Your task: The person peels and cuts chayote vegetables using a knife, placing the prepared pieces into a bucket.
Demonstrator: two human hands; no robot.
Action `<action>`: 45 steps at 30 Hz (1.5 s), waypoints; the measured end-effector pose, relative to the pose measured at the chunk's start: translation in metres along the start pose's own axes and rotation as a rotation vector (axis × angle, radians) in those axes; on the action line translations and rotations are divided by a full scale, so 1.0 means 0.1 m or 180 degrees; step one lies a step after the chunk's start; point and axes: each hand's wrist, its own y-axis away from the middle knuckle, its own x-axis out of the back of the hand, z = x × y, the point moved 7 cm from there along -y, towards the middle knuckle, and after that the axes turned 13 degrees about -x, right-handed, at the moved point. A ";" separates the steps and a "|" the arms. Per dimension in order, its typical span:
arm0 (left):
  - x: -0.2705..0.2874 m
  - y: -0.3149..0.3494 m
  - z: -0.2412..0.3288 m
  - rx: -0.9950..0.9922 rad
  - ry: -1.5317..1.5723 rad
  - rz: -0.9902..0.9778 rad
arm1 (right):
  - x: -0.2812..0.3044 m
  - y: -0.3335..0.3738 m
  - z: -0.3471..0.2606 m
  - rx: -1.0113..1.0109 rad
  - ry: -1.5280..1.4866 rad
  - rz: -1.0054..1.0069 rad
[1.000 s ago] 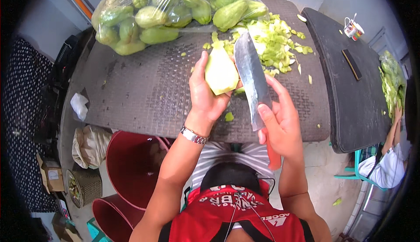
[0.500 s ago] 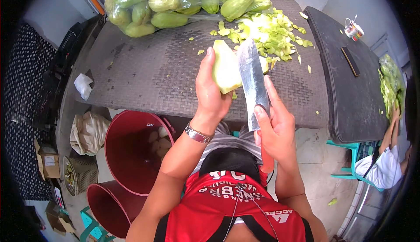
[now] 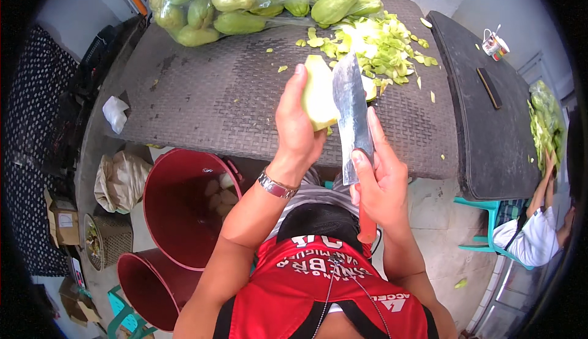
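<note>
While the left fingers point(image 3: 293, 91) cradle a pale chayote point(image 3: 318, 97) over the surface point(image 3: 202, 97), inside its near edge, the right fingers point(image 3: 381, 133) grip a knife point(image 3: 353, 112) beside it; loads of open room leftward tbh.

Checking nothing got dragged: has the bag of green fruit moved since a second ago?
No, apparently not. The bag of green fruit keeps its place on the textured table, relative to the peel pile; the view itself shifted.
</note>
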 end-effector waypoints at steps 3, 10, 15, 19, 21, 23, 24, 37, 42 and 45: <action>-0.14 0.07 -0.04 0.0038 0.0069 -0.0329 | -0.01 -0.01 -0.01 -0.0099 -0.0153 -0.0046; -0.03 0.01 -0.12 0.0198 0.0105 -0.0341 | -0.09 0.07 0.05 -0.0296 -0.0232 -0.0067; -0.12 0.21 -0.34 0.0365 0.0177 -0.0327 | -0.07 -0.01 -0.01 -0.0086 -0.0407 0.0034; -0.08 0.30 -0.36 0.0322 -0.0037 -0.0265 | -0.08 -0.05 -0.01 -0.0061 -0.0519 0.0045; -0.01 0.30 -0.41 0.0352 -0.0087 -0.0377 | -0.09 -0.05 0.03 -0.0160 -0.0654 0.0052; 0.03 0.33 -0.45 0.0378 -0.0141 -0.0495 | -0.06 -0.06 0.04 -0.0216 -0.0768 0.0086; 0.06 0.35 -0.48 0.0435 -0.0210 -0.0396 | -0.05 -0.08 0.05 -0.0277 -0.0769 -0.0077; 0.03 0.23 -0.42 0.0576 -0.0147 -0.0433 | -0.12 -0.03 0.11 -0.0455 -0.0728 -0.0250; 0.14 0.37 -0.54 0.0665 -0.0292 -0.0337 | -0.06 -0.15 0.13 -0.0425 -0.0864 -0.0214; 0.16 0.40 -0.51 0.0655 -0.0208 -0.0129 | -0.07 -0.18 0.16 -0.0497 -0.1070 -0.0345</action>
